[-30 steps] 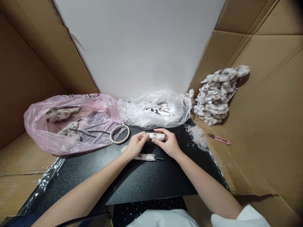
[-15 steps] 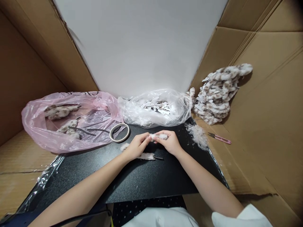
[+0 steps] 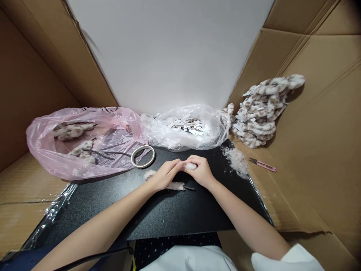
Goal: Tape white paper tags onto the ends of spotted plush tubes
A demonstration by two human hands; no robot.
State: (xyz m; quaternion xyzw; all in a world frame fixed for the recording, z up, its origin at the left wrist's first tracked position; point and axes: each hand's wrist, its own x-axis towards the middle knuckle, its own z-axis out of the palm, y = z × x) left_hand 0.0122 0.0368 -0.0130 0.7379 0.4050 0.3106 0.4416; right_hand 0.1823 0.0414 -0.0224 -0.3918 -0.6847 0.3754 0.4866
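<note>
Moderate, fairly even light, source out of frame; cardboard (image 3: 17, 52) dim at 10 o'clock. Glare on plastic wrap (image 3: 52, 210) at 8, wide-angle stretch at edges, dark corner at 2. White furry piece (image 3: 190, 166) near centre lacks fine detail.

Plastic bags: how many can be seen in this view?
2: a pink bag at left, and a clear bag beside it, near the centre. Any underneath would be hidden.

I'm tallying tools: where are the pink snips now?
In the head view, the pink snips lie at the right on cardboard, just right of the loose fluff and below the furry pile.
</note>
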